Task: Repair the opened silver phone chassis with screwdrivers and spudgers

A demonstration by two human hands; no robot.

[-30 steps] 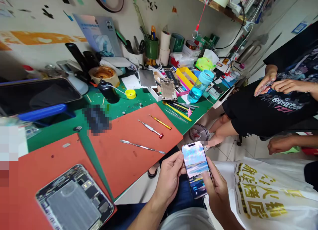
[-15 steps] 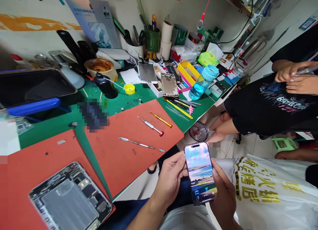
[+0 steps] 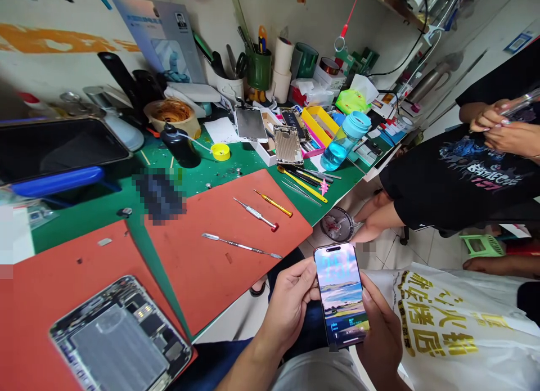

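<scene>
Between my two hands is a smartphone (image 3: 341,295), its screen lit with a landscape picture, held tilted over my lap beyond the table's edge. My left hand (image 3: 291,298) grips its left upper side with thumb and bent fingers. Along the right side, my right hand (image 3: 382,323) is closed round the lower part, its thumb beside the screen. On the orange mat (image 3: 189,290) lie a double-ended metal spudger (image 3: 240,246), a silver screwdriver with a red cap (image 3: 256,214) and a gold screwdriver (image 3: 274,203). An opened device with bare inner parts (image 3: 122,335) lies at the lower left.
A blue water bottle (image 3: 346,140), a yellow tray (image 3: 323,124) and opened phone parts (image 3: 288,144) crowd the green table's far right. A black bottle (image 3: 180,146) stands mid-table. At right, a person in black (image 3: 476,160) stands near a white printed bag (image 3: 455,323).
My hands and the smartphone stay almost still. The standing person's hands have shifted slightly on the object they hold, which is now raised a little.
</scene>
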